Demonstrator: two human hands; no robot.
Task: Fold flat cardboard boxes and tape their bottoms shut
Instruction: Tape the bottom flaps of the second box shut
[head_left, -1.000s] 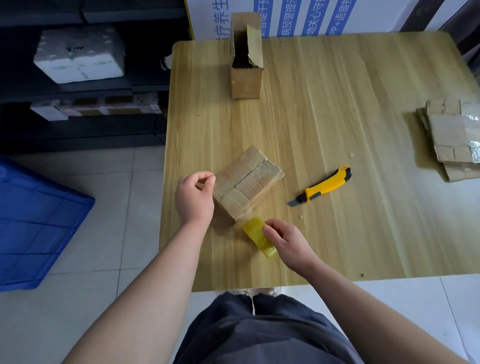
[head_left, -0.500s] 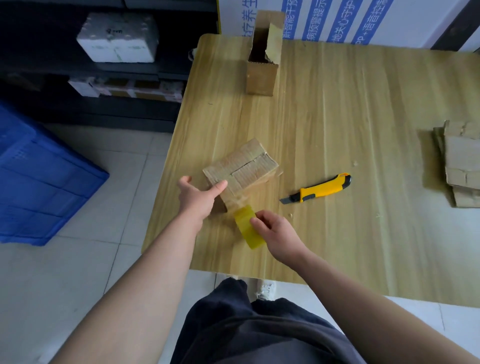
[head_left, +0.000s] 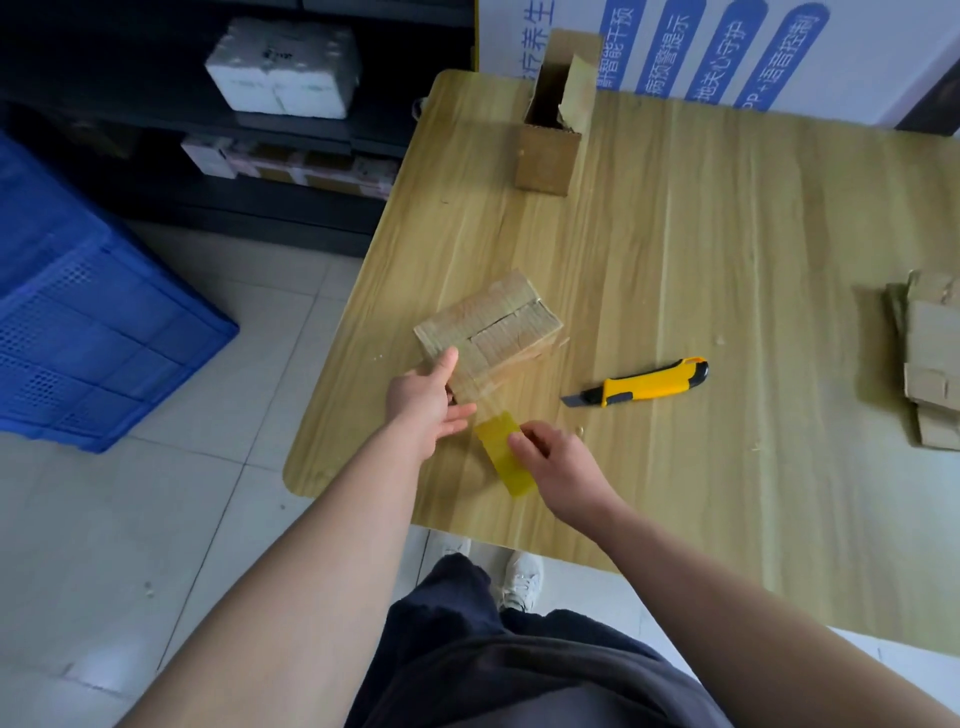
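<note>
Wood table (head_left: 675, 234). Box (head_left: 488, 327) likely light, stiff; brace its 7 o'clock end. Left hand (head_left: 423, 405) spread against it; right hand (head_left: 558, 467) pinches tape roll (head_left: 500, 458).

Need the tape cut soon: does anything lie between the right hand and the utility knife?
Nothing visible does. Only bare table separates the right hand, holding the yellow tape roll, from the utility knife; the cardboard box sits left of that path.

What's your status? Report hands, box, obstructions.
Left hand flat against near end of box. Right hand pinches tape roll, strip stretched to the box. Utility knife lies apart, to the right.
</note>
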